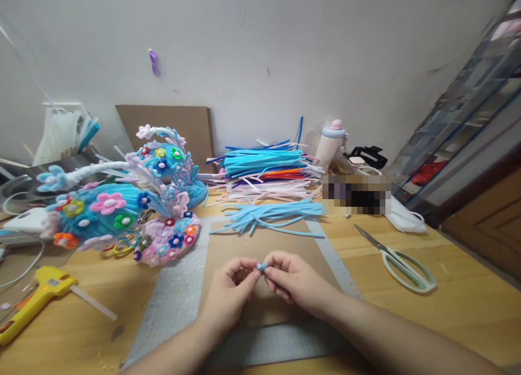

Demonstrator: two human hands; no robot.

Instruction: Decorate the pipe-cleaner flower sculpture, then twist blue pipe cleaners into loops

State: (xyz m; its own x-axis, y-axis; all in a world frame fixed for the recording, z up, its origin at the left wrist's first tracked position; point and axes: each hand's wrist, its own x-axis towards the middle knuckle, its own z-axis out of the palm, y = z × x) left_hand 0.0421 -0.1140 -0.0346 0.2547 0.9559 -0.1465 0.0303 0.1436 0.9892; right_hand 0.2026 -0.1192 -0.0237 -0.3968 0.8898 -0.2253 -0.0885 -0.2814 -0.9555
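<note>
A small twisted piece of light blue pipe cleaner [262, 266] is pinched between both hands above a brown board. My left hand [234, 283] holds its left side with thumb and forefinger. On the other side, the thumb and fingertips of my right hand [291, 277] grip it. Just beyond the hands lies a loose bunch of light blue pipe cleaners [272, 215]. Part of the small piece is hidden by the fingertips.
Pipe cleaner flower ornaments [109, 217] stand at the left, behind a yellow glue gun [40, 296]. Scissors [401, 264] lie at the right. Coloured pipe cleaners [264, 169] are stacked by the wall near a bottle [331, 144]. A cutting mat [163, 310] lies under the board [260, 310].
</note>
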